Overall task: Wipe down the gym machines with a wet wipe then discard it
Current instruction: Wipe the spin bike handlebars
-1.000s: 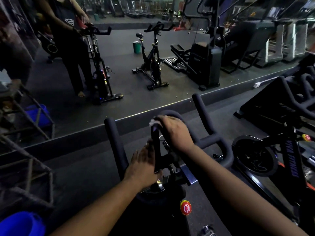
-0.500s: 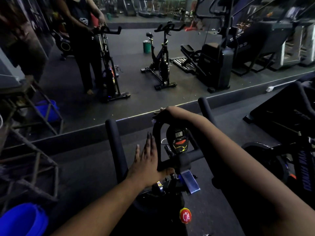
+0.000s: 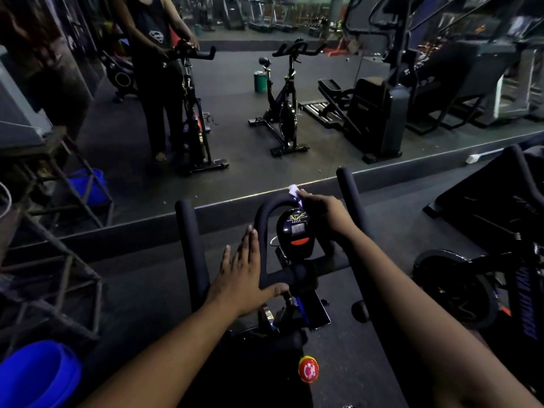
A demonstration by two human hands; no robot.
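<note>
R hand (image 3: 326, 214) fingers pinch 1 wipe (image 3: 294, 191) on handlebar loop (image 3: 262, 219); L hand (image 3: 243, 273) fingers flat, open.

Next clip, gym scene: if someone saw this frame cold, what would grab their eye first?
Most likely the two bare forearms reaching in from the bottom: the right hand presses a white wipe on top of the spin bike's looped handlebar, while the left hand lies flat with fingers spread against the loop's left side. Between them sits the small console with its orange button, and a bright blue bucket glows at bottom left.
</note>
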